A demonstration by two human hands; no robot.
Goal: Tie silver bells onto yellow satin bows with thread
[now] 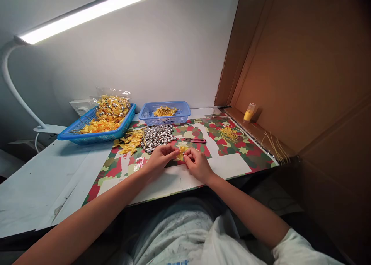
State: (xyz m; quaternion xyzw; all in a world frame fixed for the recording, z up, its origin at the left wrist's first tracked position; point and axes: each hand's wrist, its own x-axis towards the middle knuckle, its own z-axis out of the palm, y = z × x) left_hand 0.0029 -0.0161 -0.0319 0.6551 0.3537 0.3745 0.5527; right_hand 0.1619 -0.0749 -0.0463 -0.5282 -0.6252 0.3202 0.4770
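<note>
Between my fingertips, low over the front part of the table, is a small yellow ribbon bow [181,153]. My left hand [162,156] pinches it from the left, thumb and forefinger pressed together. From the right, my right hand [198,163] closes its fingers on the bow's lower edge. Just beyond my left hand lies a pile of shiny silver bells [158,136]. Loose yellow bows [129,143] with cord tails sit to the left of the bells. A small pink-and-black cutting tool [195,140] rests behind my right hand.
A blue basket [124,127] heaped with yellow bows stands back left. Behind the bells, a smaller basket [164,120] holds more yellow pieces. Yellow cords [228,133] lie at the right, near a yellow bottle [249,113]. Cardboard [304,71] walls the right side; a lamp [92,13] hangs above.
</note>
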